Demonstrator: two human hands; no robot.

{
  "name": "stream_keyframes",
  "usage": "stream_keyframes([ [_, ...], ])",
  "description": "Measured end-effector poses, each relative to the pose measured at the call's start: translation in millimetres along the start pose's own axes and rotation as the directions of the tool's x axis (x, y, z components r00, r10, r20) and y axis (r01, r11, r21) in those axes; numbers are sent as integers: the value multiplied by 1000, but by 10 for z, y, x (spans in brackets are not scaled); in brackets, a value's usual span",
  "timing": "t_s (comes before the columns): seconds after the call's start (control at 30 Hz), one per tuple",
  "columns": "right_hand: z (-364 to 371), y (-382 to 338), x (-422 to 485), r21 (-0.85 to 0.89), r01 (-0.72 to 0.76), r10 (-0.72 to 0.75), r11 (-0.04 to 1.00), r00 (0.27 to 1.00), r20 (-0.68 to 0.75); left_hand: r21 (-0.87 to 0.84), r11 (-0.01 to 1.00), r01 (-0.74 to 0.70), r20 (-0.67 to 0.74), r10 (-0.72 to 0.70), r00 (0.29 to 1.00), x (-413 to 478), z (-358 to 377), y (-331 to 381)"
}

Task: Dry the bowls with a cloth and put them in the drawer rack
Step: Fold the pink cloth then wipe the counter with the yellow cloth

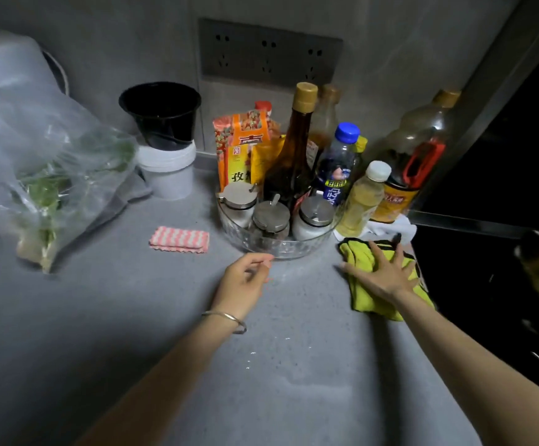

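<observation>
The cloth (362, 296) is a bright yellow-green piece with a dark trimmed edge, crumpled into loose folds rather than spread flat. It lies on the grey worktop (165, 317) against its right edge, towards the back right corner, with one end trailing towards the front. The right hand (387, 272) rests flat on its middle, fingers straight and spread.

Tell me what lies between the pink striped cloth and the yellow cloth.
In the head view, the left hand and the glass tray's front rim lie between the pink cloth and yellow cloth; otherwise bare counter.
</observation>
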State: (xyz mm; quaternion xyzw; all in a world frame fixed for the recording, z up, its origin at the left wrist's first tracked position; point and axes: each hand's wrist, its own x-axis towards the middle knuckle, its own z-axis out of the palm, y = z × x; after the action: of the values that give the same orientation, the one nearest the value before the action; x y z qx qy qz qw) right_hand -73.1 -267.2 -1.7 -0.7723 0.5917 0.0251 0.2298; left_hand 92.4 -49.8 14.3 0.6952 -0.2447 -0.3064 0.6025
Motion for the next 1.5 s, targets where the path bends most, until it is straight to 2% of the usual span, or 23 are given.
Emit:
stream_keyframes([
  [0.07, 98, 17, 57, -73, -2, -2, 997, 999, -49, 98, 993, -65, -75, 73, 995, -53, -202, -76],
  [0.2, 208, 48, -47, -83, 58, -75, 995, 974, -214, 287, 951, -116, -216, 182, 959, -240, -764, -208],
  [0.33, 439, -4, -430, -101, 258, -274, 961, 939, -207, 503, 860, -89, -254, 245, 936, -503, -1348, -411],
  [0.53, 838, -560, -1008, -75, 496, -501, 865, 851, -157, 771, 636, -32, -224, 317, 921, -811, -2027, -631],
  [0.73, 1267, -1479, -1356, -56, 656, -658, 753, 753, -29, 798, 599, 72, -284, 267, 921, -1099, -2472, -790],
  [0.87, 1533, -2088, -1617, -32, 713, -713, 700, 701, 32, 768, 625, 140, -361, 241, 901, -1271, -2771, -915],
  [1.0, 1810, -2632, -1903, 2, 782, -774, 623, 616, 145, 746, 631, 212, -435, 221, 873, -1430, -3039, -1040],
  [1.1, 2065, -3066, -2172, 9, 831, -812, 556, 542, 216, 745, 629, 222, -468, 257, 845, -1513, -3187, -1094],
  [1.27, 2424, -3160, -2671, -112, 890, -866, 442, 456, 206, 683, 688, 245, -554, 269, 788, -1627, -3264, -1091],
  [1.33, 2418, -2998, -2708, -165, 876, -870, 453, 475, 132, 687, 689, 233, -552, 286, 783, -1614, -3247, -1075],
  [1.5, 2244, -2493, -2531, -199, 783, -793, 589, 608, 48, 675, 710, 201, -531, 279, 800, -1565, -3111, -983],
])
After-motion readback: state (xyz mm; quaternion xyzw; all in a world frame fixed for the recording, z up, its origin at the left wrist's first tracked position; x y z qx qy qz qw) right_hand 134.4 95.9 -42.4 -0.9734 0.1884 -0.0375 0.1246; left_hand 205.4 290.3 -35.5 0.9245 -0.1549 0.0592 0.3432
